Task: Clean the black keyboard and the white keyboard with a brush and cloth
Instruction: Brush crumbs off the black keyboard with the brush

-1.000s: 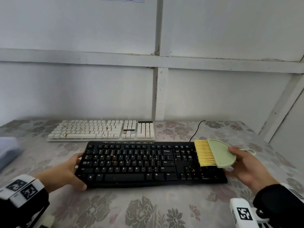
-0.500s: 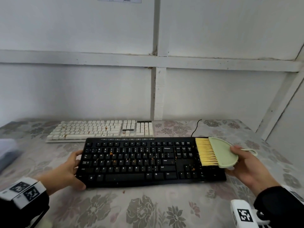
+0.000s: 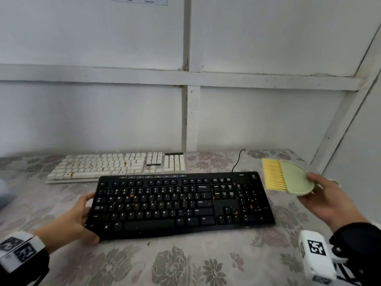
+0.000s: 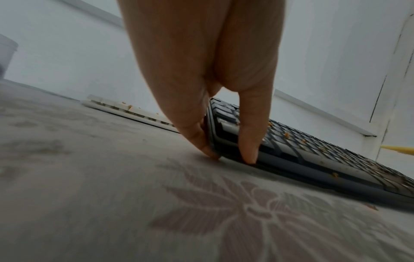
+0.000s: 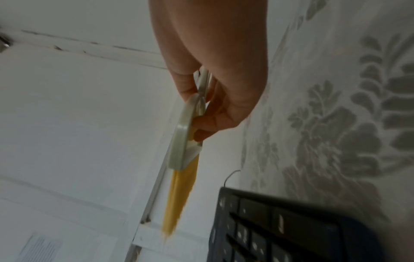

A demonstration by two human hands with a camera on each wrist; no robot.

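Observation:
The black keyboard [image 3: 181,203] lies on the flowered tablecloth, with orange crumbs scattered over its keys. My left hand [image 3: 82,217] grips its left end, thumb on the front corner and fingers against the side edge [image 4: 212,134]. Behind it lies the white keyboard [image 3: 119,166], also speckled with crumbs. My right hand [image 3: 327,201] holds a pale green brush [image 3: 296,178] with yellow bristles [image 3: 272,174], raised in the air just beyond the black keyboard's right end. In the right wrist view the brush [image 5: 186,134] hangs clear of the keyboard [image 5: 280,230]. No cloth is visible.
A black cable [image 3: 237,162] runs from the keyboard's back right toward the white panelled wall [image 3: 189,112]. A blurred pale object [image 3: 3,193] lies at the table's far left. One crumb [image 3: 148,243] lies on the tablecloth in front of the keyboard.
My right hand has lifted the brush off the keyboard's right end and carried it up and to the right. My left hand keeps its grip on the left end.

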